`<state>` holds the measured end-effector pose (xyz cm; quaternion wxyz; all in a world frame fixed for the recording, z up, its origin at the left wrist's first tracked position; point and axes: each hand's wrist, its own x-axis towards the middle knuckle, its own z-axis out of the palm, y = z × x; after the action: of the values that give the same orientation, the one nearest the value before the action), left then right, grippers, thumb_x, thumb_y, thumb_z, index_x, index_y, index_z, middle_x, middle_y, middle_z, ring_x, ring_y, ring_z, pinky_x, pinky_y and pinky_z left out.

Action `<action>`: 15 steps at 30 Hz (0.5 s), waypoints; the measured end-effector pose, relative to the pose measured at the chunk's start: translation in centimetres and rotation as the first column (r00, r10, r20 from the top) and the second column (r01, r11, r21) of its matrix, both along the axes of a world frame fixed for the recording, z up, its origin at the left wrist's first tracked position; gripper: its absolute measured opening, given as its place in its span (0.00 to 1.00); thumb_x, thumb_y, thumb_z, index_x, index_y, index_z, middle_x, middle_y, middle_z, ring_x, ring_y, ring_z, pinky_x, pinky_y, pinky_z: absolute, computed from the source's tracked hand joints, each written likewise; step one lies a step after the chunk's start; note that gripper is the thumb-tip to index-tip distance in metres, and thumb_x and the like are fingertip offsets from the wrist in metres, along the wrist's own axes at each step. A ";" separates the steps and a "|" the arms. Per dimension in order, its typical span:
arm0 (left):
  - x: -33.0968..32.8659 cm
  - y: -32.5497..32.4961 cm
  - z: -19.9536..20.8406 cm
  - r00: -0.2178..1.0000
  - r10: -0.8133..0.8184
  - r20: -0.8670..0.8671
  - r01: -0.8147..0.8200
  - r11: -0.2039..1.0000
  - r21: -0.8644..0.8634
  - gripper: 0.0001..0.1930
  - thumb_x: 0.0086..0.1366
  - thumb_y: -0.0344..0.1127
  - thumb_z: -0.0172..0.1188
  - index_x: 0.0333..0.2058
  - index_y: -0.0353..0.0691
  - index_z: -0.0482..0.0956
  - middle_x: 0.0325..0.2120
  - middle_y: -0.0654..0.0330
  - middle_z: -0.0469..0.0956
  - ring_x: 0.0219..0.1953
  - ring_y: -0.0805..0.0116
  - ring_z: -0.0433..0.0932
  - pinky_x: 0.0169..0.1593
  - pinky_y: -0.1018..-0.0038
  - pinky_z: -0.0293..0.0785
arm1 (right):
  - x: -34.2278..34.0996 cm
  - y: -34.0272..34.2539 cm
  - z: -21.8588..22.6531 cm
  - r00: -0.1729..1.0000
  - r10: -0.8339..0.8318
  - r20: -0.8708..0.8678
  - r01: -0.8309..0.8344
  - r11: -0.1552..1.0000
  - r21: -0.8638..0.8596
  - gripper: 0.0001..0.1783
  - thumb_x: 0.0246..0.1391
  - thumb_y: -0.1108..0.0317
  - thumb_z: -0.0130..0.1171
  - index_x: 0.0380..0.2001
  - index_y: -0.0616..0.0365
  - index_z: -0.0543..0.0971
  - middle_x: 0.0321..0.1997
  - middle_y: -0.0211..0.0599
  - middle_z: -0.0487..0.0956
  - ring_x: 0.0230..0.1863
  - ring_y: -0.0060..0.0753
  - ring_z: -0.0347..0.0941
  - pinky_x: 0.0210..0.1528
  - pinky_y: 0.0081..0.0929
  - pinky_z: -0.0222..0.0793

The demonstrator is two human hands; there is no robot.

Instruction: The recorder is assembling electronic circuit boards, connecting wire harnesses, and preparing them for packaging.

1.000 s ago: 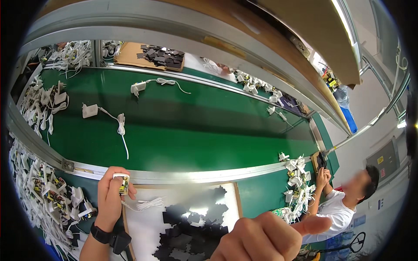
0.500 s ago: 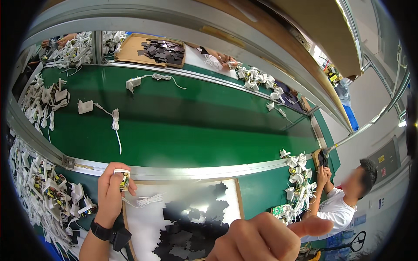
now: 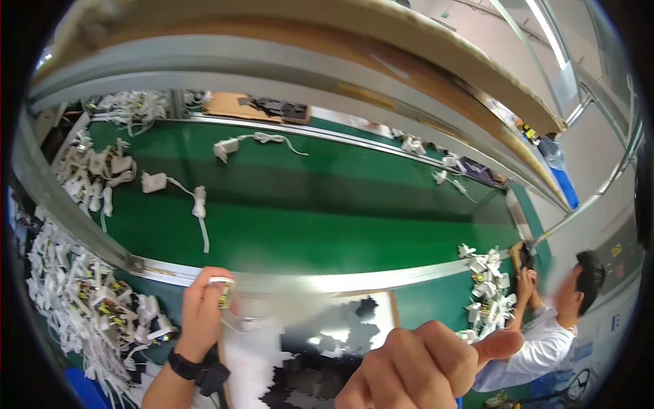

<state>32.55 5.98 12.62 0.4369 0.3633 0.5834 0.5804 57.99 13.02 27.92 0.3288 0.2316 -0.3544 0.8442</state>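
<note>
My left hand (image 3: 199, 317) is closed around an opened white charger (image 3: 224, 293), whose yellow and dark inner parts face up. From it a white cable (image 3: 235, 328) trails over the near cardboard tray (image 3: 395, 313). Large and close at the lower right, my right hand (image 3: 419, 365) has its fingers curled in and one digit stretched to the right. Its fingertips are hidden, so what it may pinch does not show. Behind and left of it, black die-cut pieces (image 3: 313, 382) lie on the white bottom of that tray.
A heap of white chargers and cables (image 3: 82, 293) fills the left side. Several chargers lie on the green belt (image 3: 327, 238) beyond a metal rail (image 3: 327, 283). To the right a co-worker (image 3: 538, 347) handles dark pieces beside another charger pile (image 3: 487, 290). A shelf (image 3: 300, 51) spans overhead.
My view has tilted upward and shifted, so the belt and piles appear further right and mostly lower. My left hand keeps hold of the charger; my right hand stays curled.
</note>
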 end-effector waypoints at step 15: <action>0.0 0.8 0.8 0.982 -0.010 0.188 0.009 1.000 0.006 0.15 0.75 0.38 0.44 0.49 0.36 0.76 0.28 0.54 0.83 0.27 0.67 0.82 0.30 0.76 0.72 | -8.1 -6.6 -5.1 0.776 -0.413 0.477 -0.276 0.457 0.845 0.12 0.55 0.59 0.62 0.28 0.58 0.81 0.29 0.41 0.79 0.33 0.49 0.76 0.41 0.48 0.71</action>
<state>32.50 6.79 13.43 0.4917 0.3107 0.5362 0.6117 49.89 6.45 22.83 0.0577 0.0574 -0.8360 0.5426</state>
